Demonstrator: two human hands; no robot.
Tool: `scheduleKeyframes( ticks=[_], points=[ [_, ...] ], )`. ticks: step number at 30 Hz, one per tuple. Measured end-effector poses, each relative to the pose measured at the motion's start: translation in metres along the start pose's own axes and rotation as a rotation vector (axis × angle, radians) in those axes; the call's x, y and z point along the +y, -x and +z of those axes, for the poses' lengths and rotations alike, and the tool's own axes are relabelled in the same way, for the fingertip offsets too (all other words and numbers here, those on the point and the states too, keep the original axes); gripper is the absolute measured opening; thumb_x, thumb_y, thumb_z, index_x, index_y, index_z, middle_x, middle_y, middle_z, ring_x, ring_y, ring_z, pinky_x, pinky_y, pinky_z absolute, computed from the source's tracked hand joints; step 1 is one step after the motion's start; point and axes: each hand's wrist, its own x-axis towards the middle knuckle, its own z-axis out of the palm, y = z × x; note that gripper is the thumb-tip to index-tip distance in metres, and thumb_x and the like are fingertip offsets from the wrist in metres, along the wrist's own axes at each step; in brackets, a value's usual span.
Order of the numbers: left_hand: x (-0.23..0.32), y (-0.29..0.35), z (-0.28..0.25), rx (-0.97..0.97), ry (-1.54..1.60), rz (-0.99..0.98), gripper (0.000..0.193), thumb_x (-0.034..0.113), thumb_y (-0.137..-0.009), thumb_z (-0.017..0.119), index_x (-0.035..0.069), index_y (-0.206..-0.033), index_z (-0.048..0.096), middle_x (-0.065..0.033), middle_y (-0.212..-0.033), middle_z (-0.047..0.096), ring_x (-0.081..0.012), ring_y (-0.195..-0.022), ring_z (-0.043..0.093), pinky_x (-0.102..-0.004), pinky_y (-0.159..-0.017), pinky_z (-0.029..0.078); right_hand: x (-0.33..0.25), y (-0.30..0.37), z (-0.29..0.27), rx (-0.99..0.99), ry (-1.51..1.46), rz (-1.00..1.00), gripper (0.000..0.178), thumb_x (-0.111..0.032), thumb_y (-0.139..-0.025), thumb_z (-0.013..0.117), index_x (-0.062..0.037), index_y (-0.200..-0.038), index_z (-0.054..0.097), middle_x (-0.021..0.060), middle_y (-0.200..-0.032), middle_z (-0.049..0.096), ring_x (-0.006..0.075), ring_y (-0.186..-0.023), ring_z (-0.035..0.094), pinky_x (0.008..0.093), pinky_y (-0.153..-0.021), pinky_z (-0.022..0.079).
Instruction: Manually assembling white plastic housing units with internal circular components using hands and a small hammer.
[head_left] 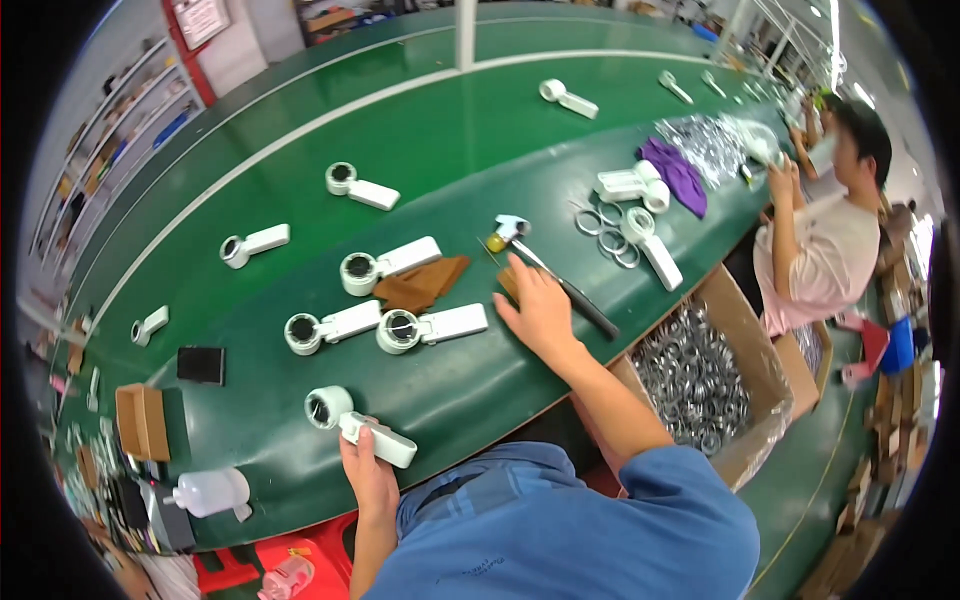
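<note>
My left hand (369,470) is closed round the handle of a white handheld fan (380,441), whose round head (328,407) points away to the left over the green table. My right hand (540,308) lies spread over the table, fingers apart, with a small brown block (508,284) showing between thumb and forefinger; whether it is touched I cannot tell. Right beside that hand lies a hammer (575,293) with a dark grip and a yellow-and-silver head. Left of it are two more white fans (455,323) (352,321), and another (410,256) resting by a brown cloth (424,284).
Metal rings (612,240), white fans (655,255) and a purple cloth (676,178) lie to the right. A carton (770,425) of metal rings stands at the table's right edge. A bottle (213,492) and small box (141,423) are at left. A co-worker (825,225) sits at right.
</note>
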Motion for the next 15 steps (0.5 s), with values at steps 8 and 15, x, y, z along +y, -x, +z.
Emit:
scheduleKeyframes(
  ticks=[8,15],
  points=[
    [0.008,-0.003,0.054,-0.045,0.026,0.149,0.053,0.012,-0.101,0.057,0.005,-0.148,0.032,-0.0162,-0.139,0.053,-0.0248,-0.125,0.054,-0.0386,-0.109,0.042,-0.112,0.089,-0.001,-0.630,-0.800,-0.233,0.066,-0.033,-0.096,0.065,-0.0052,-0.151,0.040,0.0234,-0.116,0.067,0.0417,-0.098,0.067,0.0471,-0.086,0.053],
    [0.009,-0.044,0.024,0.100,-0.492,0.395,0.071,0.013,-0.088,0.072,0.003,-0.148,0.036,-0.0157,-0.135,0.057,-0.0249,-0.123,0.055,-0.0383,-0.110,0.039,-0.097,0.102,0.028,-0.733,-0.889,-0.160,0.059,-0.037,-0.102,0.055,-0.0048,-0.149,0.041,0.0253,-0.098,0.070,0.0425,-0.082,0.068,0.0484,-0.076,0.055]
  ],
)
